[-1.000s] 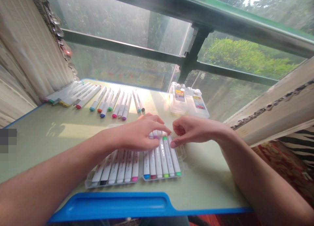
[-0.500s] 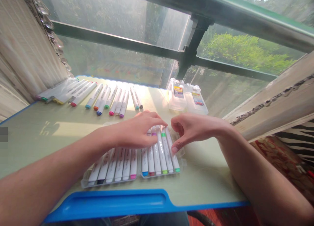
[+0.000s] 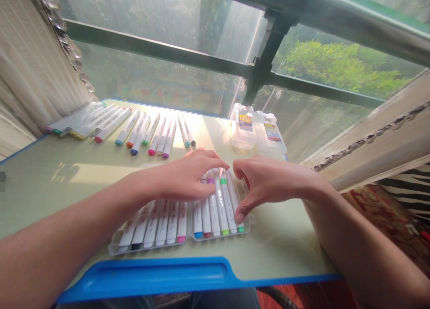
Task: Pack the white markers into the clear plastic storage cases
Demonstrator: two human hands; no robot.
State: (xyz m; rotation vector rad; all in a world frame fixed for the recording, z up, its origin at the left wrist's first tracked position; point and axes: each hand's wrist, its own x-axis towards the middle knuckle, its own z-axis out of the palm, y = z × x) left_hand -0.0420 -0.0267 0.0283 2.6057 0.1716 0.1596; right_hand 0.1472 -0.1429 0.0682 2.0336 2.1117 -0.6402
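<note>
An opened clear plastic case lies on the desk, its left tray (image 3: 114,250) and right tray (image 3: 247,230) both holding rows of white markers. My left hand (image 3: 188,174) rests over the upper part of both rows, fingers extended and thumb apart, hiding some marker tops. At the right tray's edge is my right hand (image 3: 268,179), thumb and curled fingers apart in a C shape. Its thumb touches the lower part of the rightmost marker (image 3: 234,190), which has a teal end. A marker with a lime-green end (image 3: 221,201) lies nearby in the same row.
Loose markers (image 3: 156,130) with coloured ends lie along the desk's back left. Two clear labelled plastic cases (image 3: 243,136) stand at the back right by the window. A blue molded ledge (image 3: 151,277) runs along the front edge. Curtains hang on both sides.
My right thumb has slid slightly down along the rightmost marker, whose lower end now sits within the tray's edge. My left hand stays nearly where it was. The view has shifted slightly.
</note>
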